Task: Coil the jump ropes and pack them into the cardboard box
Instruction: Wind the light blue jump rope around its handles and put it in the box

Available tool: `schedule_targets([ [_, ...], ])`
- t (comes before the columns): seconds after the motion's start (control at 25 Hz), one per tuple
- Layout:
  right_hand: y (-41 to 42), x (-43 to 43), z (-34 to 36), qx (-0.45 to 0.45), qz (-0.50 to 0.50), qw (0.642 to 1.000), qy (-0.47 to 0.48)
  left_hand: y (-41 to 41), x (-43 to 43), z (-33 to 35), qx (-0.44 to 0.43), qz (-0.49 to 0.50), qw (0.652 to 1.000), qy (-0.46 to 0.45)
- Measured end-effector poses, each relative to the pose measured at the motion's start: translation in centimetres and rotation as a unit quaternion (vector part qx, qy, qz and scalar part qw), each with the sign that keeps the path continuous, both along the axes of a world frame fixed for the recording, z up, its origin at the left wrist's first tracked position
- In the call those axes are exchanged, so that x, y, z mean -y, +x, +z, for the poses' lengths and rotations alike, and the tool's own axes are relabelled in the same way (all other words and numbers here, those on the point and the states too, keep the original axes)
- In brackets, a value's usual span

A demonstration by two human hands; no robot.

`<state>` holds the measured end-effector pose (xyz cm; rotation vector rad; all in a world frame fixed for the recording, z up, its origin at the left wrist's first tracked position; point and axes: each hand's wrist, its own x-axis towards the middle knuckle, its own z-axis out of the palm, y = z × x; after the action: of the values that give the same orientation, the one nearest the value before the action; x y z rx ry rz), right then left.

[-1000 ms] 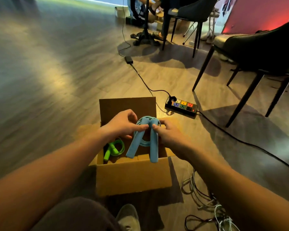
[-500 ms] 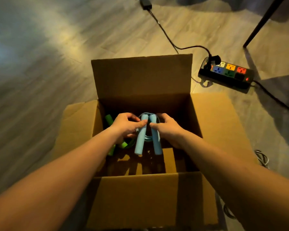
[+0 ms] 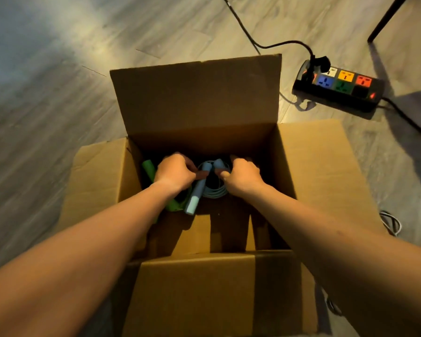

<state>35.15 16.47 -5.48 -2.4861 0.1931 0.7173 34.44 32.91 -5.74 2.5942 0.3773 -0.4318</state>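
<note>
While both hands are down inside the cardboard box: the step is judged to be setting the blue jump rope on the box bottom.
Method: the coil is best held pinched until laid flat, and both handles released together, so that the loops are not sprung open.
Clearance: the coil should be laid beside the green jump rope, not dragged across it.
Left hand: fingers curled, one blue handle pinched near its top end.
Right hand: fingers curled, closed on the coil by the second handle; exact contact is hidden by the knuckles.
Blue jump rope: coiled, held low in the box, right of the green one; whether the bottom is touched cannot be told.
Green jump rope: lodged by the left wall, partly covered by the left hand.
Outside: a power strip is seen on the floor.
</note>
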Motion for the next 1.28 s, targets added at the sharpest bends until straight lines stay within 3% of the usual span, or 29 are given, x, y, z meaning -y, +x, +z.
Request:
schedule_targets([
  [0.16, -2.3, 2.0, 5.8, 0.065, 0.049, 0.996, 0.028, -1.8, -0.8, 3.4, -0.079, -0.052, 0.995, -0.031],
  [0.4, -10.6, 9.9, 15.7, 0.133, -0.009, 0.988, 0.071, -7.3, 2.7, 12.3, -0.054, -0.155, 0.986, -0.042],
  [0.56, -19.2, 17.9, 21.0, 0.112, -0.023, 0.993, 0.031, -11.0, 8.4, 18.8, -0.065, -0.235, 0.969, -0.049],
  [0.88, -31.1, 32.2, 32.2, 0.084, -0.084, 0.993, -0.008, -14.7, 23.1, 34.2, -0.014, -0.373, 0.926, 0.049],
  [1.08, -36.0, 39.8, 33.4, 0.071, -0.123, 0.989, -0.029, -19.8, 34.2, 32.0, -0.043, -0.455, 0.889, 0.023],
  [1.28, -38.1, 43.0, 23.8, -0.016, -0.136, 0.990, -0.016, -24.4, 41.1, 20.9, -0.126, -0.510, 0.850, 0.016],
])
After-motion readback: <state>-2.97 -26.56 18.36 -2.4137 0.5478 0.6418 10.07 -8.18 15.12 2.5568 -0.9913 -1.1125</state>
